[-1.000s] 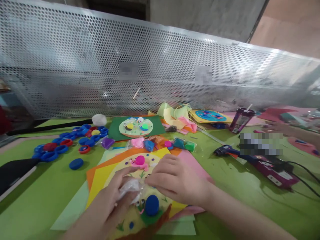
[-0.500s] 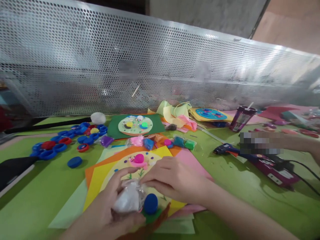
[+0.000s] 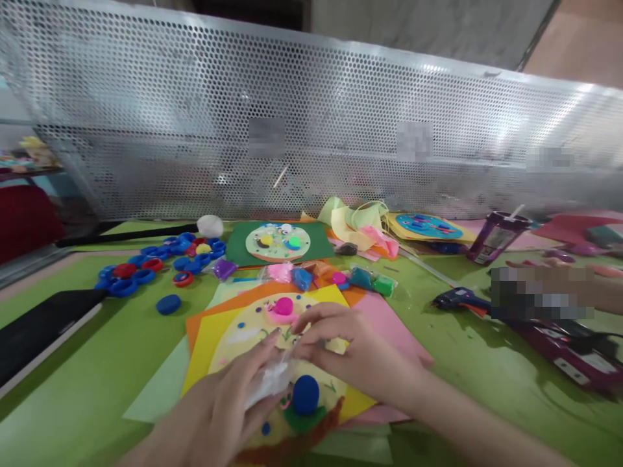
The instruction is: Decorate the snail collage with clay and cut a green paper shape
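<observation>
My left hand is curled around a clear plastic packet with something white and soft-looking, perhaps modelling clay, inside. At the packet's upper edge, the fingertips of my right hand are pinched together on the plastic. Both hands are over a round cream craft picture decorated with clay shapes. On that picture sit a blue bottle cap above a green clay patch, and a pink cap. Yellow paper and orange paper lie beneath it. My left palm hides part of the packet.
Blue and red bottle caps cluster at left, near a black strap-like object. Clay packets line the middle. At right are a glue gun, a purple box, a cup and another person's hand. A perforated metal panel stands behind.
The view has swung slightly left. My left hand has turned and closed more over the packet, covering more of it, while my right fingers stay at its upper edge.
</observation>
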`<action>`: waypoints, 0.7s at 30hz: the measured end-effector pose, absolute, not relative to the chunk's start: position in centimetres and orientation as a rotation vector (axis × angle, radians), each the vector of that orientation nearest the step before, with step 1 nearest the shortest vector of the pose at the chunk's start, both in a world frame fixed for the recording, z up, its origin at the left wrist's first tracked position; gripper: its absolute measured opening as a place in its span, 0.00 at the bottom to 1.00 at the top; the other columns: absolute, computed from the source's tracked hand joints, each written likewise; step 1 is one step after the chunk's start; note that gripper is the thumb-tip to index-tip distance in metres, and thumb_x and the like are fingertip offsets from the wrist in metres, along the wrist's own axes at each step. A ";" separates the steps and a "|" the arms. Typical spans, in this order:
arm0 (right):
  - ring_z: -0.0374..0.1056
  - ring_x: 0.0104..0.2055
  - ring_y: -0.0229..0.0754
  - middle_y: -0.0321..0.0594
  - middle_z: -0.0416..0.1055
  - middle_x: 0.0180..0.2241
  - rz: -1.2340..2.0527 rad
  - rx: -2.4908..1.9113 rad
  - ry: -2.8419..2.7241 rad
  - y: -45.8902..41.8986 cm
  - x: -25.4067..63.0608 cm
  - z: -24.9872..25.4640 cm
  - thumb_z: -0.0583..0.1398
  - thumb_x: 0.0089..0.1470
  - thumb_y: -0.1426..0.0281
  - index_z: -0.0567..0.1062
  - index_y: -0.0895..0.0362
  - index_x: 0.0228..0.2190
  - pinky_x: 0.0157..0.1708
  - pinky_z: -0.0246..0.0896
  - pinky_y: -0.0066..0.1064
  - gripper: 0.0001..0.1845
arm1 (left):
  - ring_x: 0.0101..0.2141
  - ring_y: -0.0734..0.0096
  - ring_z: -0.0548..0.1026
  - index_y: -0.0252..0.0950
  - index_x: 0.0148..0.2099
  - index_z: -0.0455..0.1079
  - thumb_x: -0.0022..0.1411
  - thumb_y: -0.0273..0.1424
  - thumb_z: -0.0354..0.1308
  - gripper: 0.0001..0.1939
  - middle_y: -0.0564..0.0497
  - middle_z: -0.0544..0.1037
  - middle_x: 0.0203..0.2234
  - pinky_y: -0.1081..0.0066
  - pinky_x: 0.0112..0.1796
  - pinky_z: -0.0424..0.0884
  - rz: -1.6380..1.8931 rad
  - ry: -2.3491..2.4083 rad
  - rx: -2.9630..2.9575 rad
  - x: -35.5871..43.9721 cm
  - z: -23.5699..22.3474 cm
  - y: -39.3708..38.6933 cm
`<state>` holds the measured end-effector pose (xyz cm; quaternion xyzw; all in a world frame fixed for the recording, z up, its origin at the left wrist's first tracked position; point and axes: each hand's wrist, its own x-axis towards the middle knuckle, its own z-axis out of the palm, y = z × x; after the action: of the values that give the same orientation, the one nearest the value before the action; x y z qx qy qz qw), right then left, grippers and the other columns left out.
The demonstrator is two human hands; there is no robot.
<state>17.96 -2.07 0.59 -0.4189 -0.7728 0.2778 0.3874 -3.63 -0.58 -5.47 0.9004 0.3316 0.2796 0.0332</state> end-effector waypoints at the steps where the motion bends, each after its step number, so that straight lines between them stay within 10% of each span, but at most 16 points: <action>1: 0.69 0.34 0.35 0.37 0.73 0.31 0.765 -1.081 -1.939 -2.1 17.9 0.6 0.62 0.47 0.75 0.78 0.56 0.26 0.36 0.64 0.23 0.04 | 0.41 0.64 0.76 0.38 0.54 0.58 0.59 0.35 0.54 0.21 0.47 0.78 0.41 0.77 0.38 0.74 0.861 1.009 2.818 -3.6 -5.4 -0.6; 21: 0.63 0.33 0.37 0.36 0.70 0.28 -0.285 -0.769 -2.386 -3.5 17.5 0.5 0.57 0.53 0.75 0.72 0.56 0.21 0.34 0.58 0.31 0.11 | 0.29 0.65 0.79 0.26 0.65 0.25 0.68 0.27 0.35 0.29 0.44 0.80 0.31 0.73 0.27 0.74 0.964 0.739 3.246 -1.6 -1.6 -1.9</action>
<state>17.52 -3.54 0.54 -0.2904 -0.9008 -0.1074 0.3045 -1.61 -1.92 -1.63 0.9243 0.2103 0.2744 -0.1615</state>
